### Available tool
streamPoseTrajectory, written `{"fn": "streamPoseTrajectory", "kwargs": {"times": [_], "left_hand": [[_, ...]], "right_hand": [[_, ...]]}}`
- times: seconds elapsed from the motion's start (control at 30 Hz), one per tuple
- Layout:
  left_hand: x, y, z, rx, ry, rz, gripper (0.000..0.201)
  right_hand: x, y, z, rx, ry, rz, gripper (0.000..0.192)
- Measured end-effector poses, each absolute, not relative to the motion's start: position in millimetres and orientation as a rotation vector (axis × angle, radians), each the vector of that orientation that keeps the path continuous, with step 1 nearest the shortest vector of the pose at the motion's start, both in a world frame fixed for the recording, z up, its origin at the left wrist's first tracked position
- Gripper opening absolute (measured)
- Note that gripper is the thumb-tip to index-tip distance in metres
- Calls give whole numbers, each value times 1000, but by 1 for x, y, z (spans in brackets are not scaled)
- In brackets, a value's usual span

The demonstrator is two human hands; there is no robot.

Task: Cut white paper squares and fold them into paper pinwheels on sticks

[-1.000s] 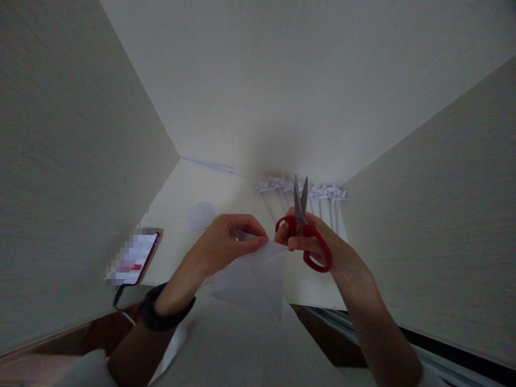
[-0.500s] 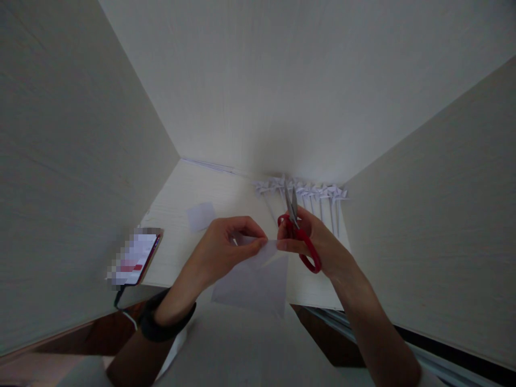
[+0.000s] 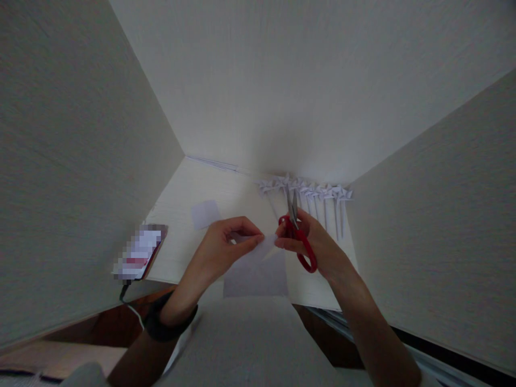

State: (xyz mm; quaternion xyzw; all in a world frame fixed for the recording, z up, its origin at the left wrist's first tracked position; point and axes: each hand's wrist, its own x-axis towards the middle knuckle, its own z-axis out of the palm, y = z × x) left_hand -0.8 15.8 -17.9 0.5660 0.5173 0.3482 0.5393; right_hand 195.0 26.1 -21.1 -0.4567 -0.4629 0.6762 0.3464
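My left hand (image 3: pixel 231 239) pinches the top edge of a white sheet of paper (image 3: pixel 258 277) between thumb and fingertips. The sheet hangs down in front of me, over the front of the white table. My right hand (image 3: pixel 308 236) is closed around red-handled scissors (image 3: pixel 308 252), with the blades slightly apart and pointing away from me. The right thumb and a fingertip meet at the paper's upper right corner. Beyond the scissors lies a row of several paper pinwheels (image 3: pixel 322 192) on thin paper sticks.
A small paper square (image 3: pixel 205 214) lies left of my left hand. Thin paper sticks (image 3: pixel 213 163) rest along the back wall. A phone (image 3: pixel 141 255) with a cable (image 3: pixel 133 309) leans at the left edge. Walls enclose the white tabletop (image 3: pixel 173 215) on the left, back and right.
The paper has shifted a little and its lower edge now appears higher and straighter. Both hands keep their grip, and the view has moved slightly.
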Motion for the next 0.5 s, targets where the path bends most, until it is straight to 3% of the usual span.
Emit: {"fn": "streamPoseTrajectory", "kwargs": {"times": [0.23,0.3,0.37,0.5], "left_hand": [[-20,7,-61,1410,1280,838,28],[-44,5,-94,1536,1702,912,42],[-73,0,-133,1570,2364,676,63],[-125,-13,-193,1505,2486,525,76]], "right_hand": [[189,28,-42,-1225,-1200,1741,42],[191,32,-44,-1267,-1152,1702,46],[195,34,-45,-1309,-1121,1669,48],[200,35,-43,-1338,-1128,1626,46]]}}
